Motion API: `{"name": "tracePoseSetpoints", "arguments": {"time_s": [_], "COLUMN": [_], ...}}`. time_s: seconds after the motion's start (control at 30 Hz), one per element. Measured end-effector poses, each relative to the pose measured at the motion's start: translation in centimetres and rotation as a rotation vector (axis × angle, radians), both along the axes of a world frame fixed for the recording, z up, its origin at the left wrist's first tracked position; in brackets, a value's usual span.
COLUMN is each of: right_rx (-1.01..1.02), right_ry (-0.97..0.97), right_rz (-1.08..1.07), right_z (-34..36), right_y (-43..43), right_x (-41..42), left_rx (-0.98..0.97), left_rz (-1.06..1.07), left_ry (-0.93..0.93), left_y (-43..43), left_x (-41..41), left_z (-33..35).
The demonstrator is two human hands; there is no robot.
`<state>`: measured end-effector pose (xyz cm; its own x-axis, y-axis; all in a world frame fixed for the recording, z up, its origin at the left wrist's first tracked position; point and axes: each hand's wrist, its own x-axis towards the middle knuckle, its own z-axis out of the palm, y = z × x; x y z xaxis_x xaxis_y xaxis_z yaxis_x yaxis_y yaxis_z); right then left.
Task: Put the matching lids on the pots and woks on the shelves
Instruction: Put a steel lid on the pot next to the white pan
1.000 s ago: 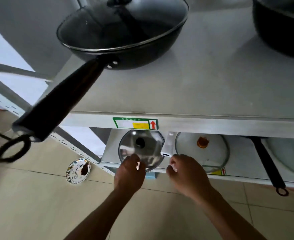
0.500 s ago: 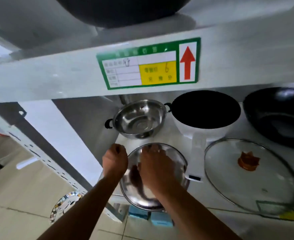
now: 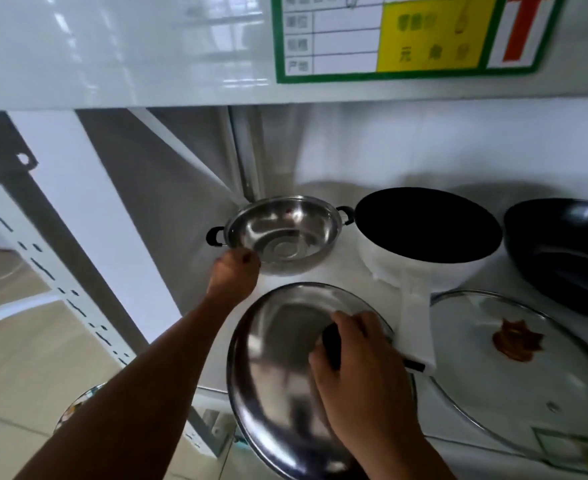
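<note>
Two hands are at work on the lower white shelf (image 3: pixel 337 275); the right hand (image 3: pixel 362 372) has its fingers (image 3: pixel 346 323) curled round the black knob (image 3: pixel 332 346) of the round, domed stainless-steel lid (image 3: pixel 278 358), which sits at the shelf's front edge and partly overhangs it, apparently tilted up off the shelf, though blur makes that hard to confirm; the knob is the natural hold, since it lets the lid be carried level and lowered from above. The left hand (image 3: pixel 235 275) reaches further in and touches the near rim of the shiny stainless-steel pot with two black side handles (image 3: pixel 282 237), its fingers bent against the rim; whether they pinch it or merely press on it cannot be told; the likely purpose is to steady the pot or draw it forward so the lid can drop on squarely. The pot stands open near the back left corner, just beside the white saucepan with a dark interior (image 3: pixel 424 237), whose white handle (image 3: pixel 415 323) points forward between the steel lid and the large glass lid with a brown knob (image 3: pixel 514 358) lying flat to the right; a black wok (image 3: pixel 562 251) sits further right, also uncovered; steel on steel looks the right pairing, so the lid needs to travel back and slightly left.
</note>
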<state>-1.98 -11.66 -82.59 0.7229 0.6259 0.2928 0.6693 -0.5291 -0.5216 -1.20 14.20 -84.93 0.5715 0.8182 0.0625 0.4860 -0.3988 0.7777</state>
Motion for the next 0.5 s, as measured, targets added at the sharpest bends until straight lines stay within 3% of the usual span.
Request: {"name": "tracePoseSetpoints", "arguments": {"time_s": [0.17, 0.3, 0.5], "right_rx": [0.225, 0.388, 0.439], "right_ry": [0.013, -0.089, -0.057], "right_rz": [-0.12, -0.193, -0.168], "right_z": [0.1, 2.9, 6.5], "right_y": [-0.5, 0.5, 4.2], "right_x": [-0.2, 0.2, 1.7], "left_rx": [0.013, -0.178, -0.035], "left_rz": [-0.022, 0.034, 0.054], "left_ry": [-0.003, -0.17, -0.154], "left_y": [-2.6, -5.4, -9.3], "left_x": [-3.9, -8.1, -12.3], "left_z": [1.6, 1.0, -0.2]}}
